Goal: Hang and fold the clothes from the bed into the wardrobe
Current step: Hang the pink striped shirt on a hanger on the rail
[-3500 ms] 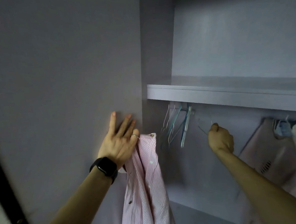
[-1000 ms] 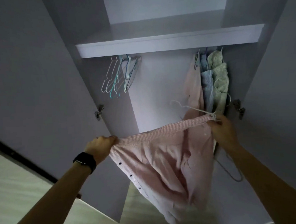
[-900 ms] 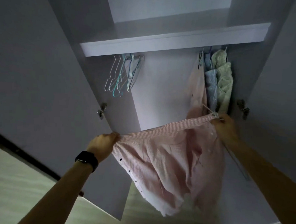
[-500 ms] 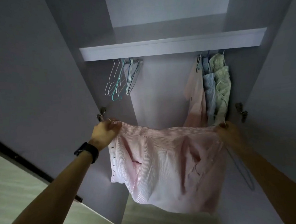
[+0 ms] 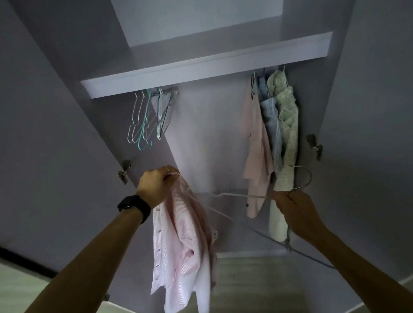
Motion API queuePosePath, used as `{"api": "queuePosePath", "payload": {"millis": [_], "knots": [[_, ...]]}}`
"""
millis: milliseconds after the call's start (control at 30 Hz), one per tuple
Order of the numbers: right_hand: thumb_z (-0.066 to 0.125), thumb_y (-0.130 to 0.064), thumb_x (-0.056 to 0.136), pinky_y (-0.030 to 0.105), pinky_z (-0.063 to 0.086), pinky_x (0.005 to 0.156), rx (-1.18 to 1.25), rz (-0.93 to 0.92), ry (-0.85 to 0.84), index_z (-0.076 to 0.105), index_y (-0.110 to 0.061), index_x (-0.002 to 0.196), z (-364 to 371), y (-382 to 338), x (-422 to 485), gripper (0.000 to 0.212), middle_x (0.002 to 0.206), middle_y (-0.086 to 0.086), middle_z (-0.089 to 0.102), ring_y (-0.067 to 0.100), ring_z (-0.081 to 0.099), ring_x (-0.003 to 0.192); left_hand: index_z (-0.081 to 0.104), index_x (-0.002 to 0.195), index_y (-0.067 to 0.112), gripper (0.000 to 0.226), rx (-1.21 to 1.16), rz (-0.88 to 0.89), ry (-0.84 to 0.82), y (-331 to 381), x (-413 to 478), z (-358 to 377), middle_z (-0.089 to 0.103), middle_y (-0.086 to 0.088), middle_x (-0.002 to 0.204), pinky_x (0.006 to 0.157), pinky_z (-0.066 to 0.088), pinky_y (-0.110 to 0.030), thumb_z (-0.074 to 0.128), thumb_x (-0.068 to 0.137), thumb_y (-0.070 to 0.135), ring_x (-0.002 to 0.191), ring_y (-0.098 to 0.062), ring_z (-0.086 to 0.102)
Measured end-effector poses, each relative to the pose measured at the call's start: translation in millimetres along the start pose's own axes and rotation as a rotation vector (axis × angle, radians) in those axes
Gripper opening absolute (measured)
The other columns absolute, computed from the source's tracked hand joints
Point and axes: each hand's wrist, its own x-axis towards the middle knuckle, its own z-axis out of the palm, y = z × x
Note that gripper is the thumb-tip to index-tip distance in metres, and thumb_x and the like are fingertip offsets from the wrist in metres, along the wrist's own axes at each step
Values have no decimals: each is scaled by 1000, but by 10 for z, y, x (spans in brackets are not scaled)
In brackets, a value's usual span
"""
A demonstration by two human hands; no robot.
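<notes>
The left hand [image 5: 157,183] is a little way out from the middle, at about 8 o'clock. Its fingers are curled tight and bunch up the top of the pink striped shirt [image 5: 179,242]. The shirt hangs down from that fist toward 6 o'clock, all crumpled, with its buttons down one edge. It hangs in the air in front of the open wardrobe and is not on the rail yet. There is a black watch [image 5: 133,206] on the left wrist. The right hand [image 5: 298,208] is at about 4 o'clock. Its fingers are curled round the neck of a thin wire hanger [image 5: 241,195]. The hook of the hanger curls up above the hand, and the long wire points to 9 o'clock, toward the shirt. The far end is close to the shirt, but I cannot tell if it is inside. Right behind the hook, at 2 o'clock, three clothes hang side by side: a pink top [image 5: 255,138], a blue top [image 5: 272,128] and a green flowery one [image 5: 287,127]. They sit very near the right hand. At 10 o'clock a bunch of empty hangers [image 5: 147,121] hangs under the shelf [image 5: 195,70], which runs across at 12 o'clock. The wardrobe doors stand open on both sides, with a hinge [image 5: 125,171] just beside the left hand.
</notes>
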Motion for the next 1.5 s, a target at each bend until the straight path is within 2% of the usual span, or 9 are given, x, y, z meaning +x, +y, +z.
{"api": "queuePosePath", "payload": {"millis": [300, 400, 467, 633, 833, 1033, 1233, 1367, 1500], "knots": [[39, -22, 106, 27, 31, 56, -474, -196, -225, 46, -21, 62, 486, -175, -186, 44, 54, -9, 44, 13, 48, 55, 77, 102, 20, 15, -93, 48, 99, 366, -80, 72, 77, 4, 104, 86, 43, -15, 65, 96, 25, 101, -17, 70], [30, -20, 105, 28, 34, 66, -421, -114, -233, 54, -12, 90, 729, -222, -132, 30, 80, -1, 55, 24, 58, 79, 78, 98, 21, 10, -269, 55, 181, 577, -206, 48, 77, 9, 98, 79, 35, 4, 69, 94, 24, 91, 5, 65], [39, -30, 103, 29, 37, 68, -326, -22, -214, 52, -18, 75, 841, -312, -99, 33, 71, -3, 52, 21, 53, 74, 78, 96, 23, 9, -353, 155, 124, 698, -361, 71, 76, 14, 98, 82, 41, 1, 70, 93, 23, 90, 18, 62], [43, -62, 69, 29, 39, 58, -162, -90, -109, 58, -27, 45, 933, -497, 60, 45, 43, -9, 50, 8, 46, 49, 78, 106, 18, 17, -176, 391, 55, 673, -561, 170, 75, 5, 110, 94, 50, -30, 73, 91, 24, 106, -18, 67], [61, -37, 84, 38, 42, 60, -238, -248, -219, 54, -24, 43, 868, -528, 217, 44, 43, -6, 47, 14, 46, 50, 57, 104, 14, 22, -127, 352, -155, 665, -457, 139, 69, -1, 96, 73, 50, -35, 70, 91, 25, 81, -27, 64], [72, -24, 86, 38, 44, 56, -208, -438, -61, 55, -10, 55, 669, -718, 397, 38, 50, 3, 50, 13, 46, 52, 61, 123, 20, 23, -93, 331, -200, 776, -183, 129, 71, -2, 105, 80, 53, -37, 54, 102, 25, 91, -23, 66], [72, -20, 86, 27, 44, 73, -328, -867, 496, 63, -10, 83, 221, -597, 221, 15, 83, -3, 59, 18, 54, 77, 65, 124, 15, 25, -76, 339, 32, 792, 84, -59, 70, -7, 98, 71, 40, -24, 52, 103, 21, 88, -28, 66], [61, -41, 92, 24, 48, 61, -335, -437, 181, 64, -21, 90, 202, -100, 49, 20, 79, -16, 59, 6, 57, 66, 67, 123, 11, 26, -82, 326, 167, 805, 194, -359, 72, -10, 96, 73, 45, -28, 55, 102, 20, 88, -31, 67], [60, -40, 97, 25, 49, 91, -479, -193, -179, 58, -26, 133, 593, 143, 202, 39, 128, -9, 59, 10, 62, 104, 68, 119, 11, 25, -72, 319, 289, 853, 255, -688, 71, -11, 89, 70, 42, -29, 56, 101, 23, 83, -33, 67]]}}
